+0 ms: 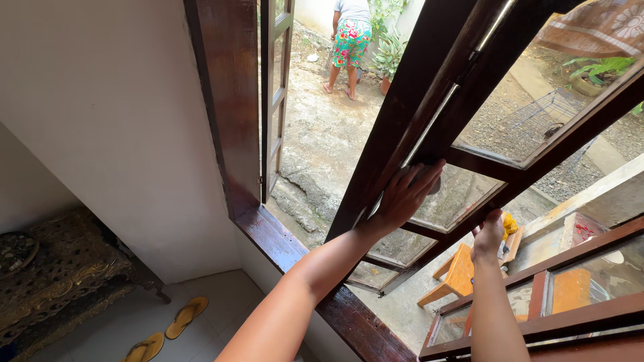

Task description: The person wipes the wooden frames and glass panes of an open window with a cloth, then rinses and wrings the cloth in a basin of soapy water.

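Observation:
A dark brown wooden window sash (429,100) with glass panes swings outward in front of me. My left hand (406,196) lies flat against its frame beside a glass pane (463,194), fingers stretched out. A small grey patch shows at the fingertips, and I cannot tell what it is. My right hand (488,234) is lower and to the right, with its fingers curled over a wooden crossbar of the sash. Both arms reach out over the window sill (282,241).
Another open sash (276,100) stands at the left by the white wall (114,121). Outside, a person in flowered shorts (350,43) bends near potted plants. An orange wooden stool (457,271) sits below. Indoors, yellow sandals (186,316) lie beside a patterned bench (60,275).

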